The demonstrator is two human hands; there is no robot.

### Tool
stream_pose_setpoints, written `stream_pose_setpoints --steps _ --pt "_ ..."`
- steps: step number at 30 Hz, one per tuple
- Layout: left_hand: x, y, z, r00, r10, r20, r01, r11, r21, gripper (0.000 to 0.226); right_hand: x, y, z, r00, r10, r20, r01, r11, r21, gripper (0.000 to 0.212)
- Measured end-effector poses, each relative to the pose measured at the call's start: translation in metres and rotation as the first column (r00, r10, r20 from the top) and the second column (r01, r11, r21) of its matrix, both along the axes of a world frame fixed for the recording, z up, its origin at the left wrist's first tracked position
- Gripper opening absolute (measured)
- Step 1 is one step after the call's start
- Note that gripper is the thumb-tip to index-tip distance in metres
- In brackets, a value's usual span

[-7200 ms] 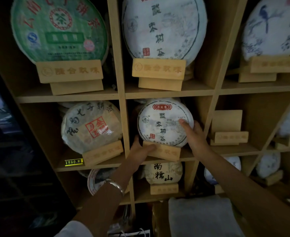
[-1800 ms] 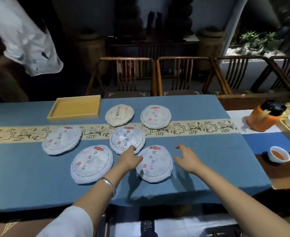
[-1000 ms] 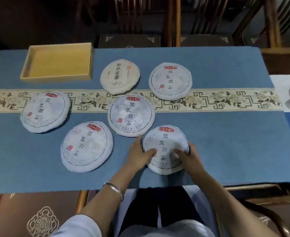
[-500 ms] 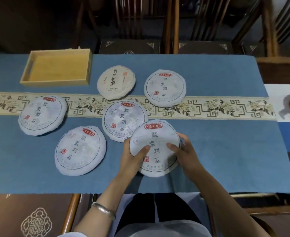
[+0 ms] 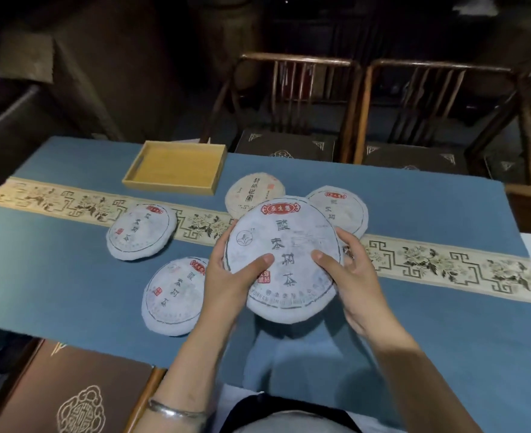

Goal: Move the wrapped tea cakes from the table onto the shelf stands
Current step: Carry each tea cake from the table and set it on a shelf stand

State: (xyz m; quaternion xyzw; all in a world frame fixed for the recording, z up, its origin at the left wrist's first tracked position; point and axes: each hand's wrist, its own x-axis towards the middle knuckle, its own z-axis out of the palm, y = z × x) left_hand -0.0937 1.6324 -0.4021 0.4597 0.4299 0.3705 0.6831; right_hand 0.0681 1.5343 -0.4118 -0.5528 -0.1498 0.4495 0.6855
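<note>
desk point(image 5: 445, 339) under a blue cloth fills most of my view, crossed by a cream patterned runner point(image 5: 445, 264). two wooden chairs point(image 5: 289, 98) stand behind its far edge. a shallow yellow wooden tray point(image 5: 151, 181) sits on the cloth at the far left, just beside the runner.

i see the held tea cake point(image 5: 284, 245), a round disc in white printed paper with a red label at its top, raised above the cloth and tilted toward the camera. it covers part of what lies beneath it.

four other wrapped cakes lie flat on the desk: the left cake point(image 5: 140, 231) on the runner's edge, the near cake point(image 5: 172, 300) beside my left forearm, the beige cake point(image 5: 251, 190) just beyond the held one, and the far right cake point(image 5: 343, 207), partly hidden behind it.

left hand point(image 5: 226, 282) grips the held cake's left rim, thumb across its printed face, fingers point(image 5: 231, 228) curled round the edge. right hand point(image 5: 351, 276) grips the right rim the same way, thumb on the face. a silver bangle point(image 5: 176, 412) rings the left wrist.
</note>
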Motion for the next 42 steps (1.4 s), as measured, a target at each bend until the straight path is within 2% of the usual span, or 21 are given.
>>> stream_pose_setpoints --steps 4,7,9,10,12,13,15,20,24,26,30,36,39,42 --pt "-0.006 0.003 0.021 0.99 0.116 0.074 -0.115 0.993 -0.017 0.084 0.001 0.003 0.021 0.999 -0.011 0.033 0.011 1.0 -0.008 0.037" --pt "-0.012 0.004 0.037 0.969 0.233 0.082 -0.237 0.971 0.042 0.079 0.004 0.001 0.032 0.987 -0.027 0.157 0.037 0.998 -0.056 0.031" --pt "-0.017 0.006 0.046 0.956 0.279 0.085 -0.287 0.953 0.098 0.077 0.0 0.001 0.039 0.97 0.019 0.241 -0.002 0.998 -0.07 0.041" --pt "-0.019 0.006 0.05 0.952 0.291 0.095 -0.301 0.947 0.114 0.076 -0.004 0.003 0.043 0.963 0.066 0.26 -0.05 0.996 -0.068 0.053" --pt "-0.023 0.004 0.054 0.946 0.303 0.113 -0.316 0.942 0.114 0.074 -0.015 0.009 0.049 0.956 0.17 0.239 -0.164 0.985 -0.045 0.078" --pt "-0.025 0.002 0.055 0.947 0.301 0.116 -0.313 0.944 0.107 0.073 -0.022 0.014 0.053 0.955 0.21 0.211 -0.211 0.977 -0.021 0.082" --pt "-0.029 -0.002 0.058 0.955 0.274 0.114 -0.285 0.954 0.095 0.071 -0.035 0.022 0.058 0.955 0.253 0.152 -0.262 0.964 0.043 0.081" --pt "-0.044 -0.004 0.067 0.971 0.187 0.148 -0.2 0.977 0.075 0.064 -0.053 0.032 0.062 0.969 0.24 0.052 -0.246 0.953 0.178 0.076" --pt "-0.059 -0.004 0.077 0.971 0.176 0.161 -0.192 0.977 0.088 0.079 -0.064 0.041 0.065 0.958 0.288 -0.003 -0.278 0.929 0.244 0.064" --pt "-0.069 -0.005 0.079 0.965 0.192 0.181 -0.209 0.974 0.084 0.078 -0.069 0.047 0.068 0.95 0.312 -0.008 -0.299 0.918 0.26 0.063" --pt "-0.088 -0.009 0.083 0.951 0.236 0.2 -0.253 0.965 0.063 0.074 -0.083 0.061 0.076 0.935 0.342 0.088 -0.353 0.887 0.297 0.063" --pt "-0.122 -0.016 0.098 0.877 0.471 0.099 -0.48 0.87 0.111 0.084 -0.109 0.081 0.093 0.94 0.248 0.235 -0.322 0.871 0.37 0.072" --pt "-0.126 -0.026 0.101 0.857 0.488 0.167 -0.509 0.852 0.125 0.079 -0.124 0.086 0.098 0.94 0.209 0.27 -0.31 0.854 0.418 0.071" --pt "-0.121 -0.03 0.101 0.825 0.485 0.289 -0.527 0.845 0.088 0.08 -0.141 0.084 0.098 0.927 0.25 0.28 -0.353 0.833 0.426 0.073"
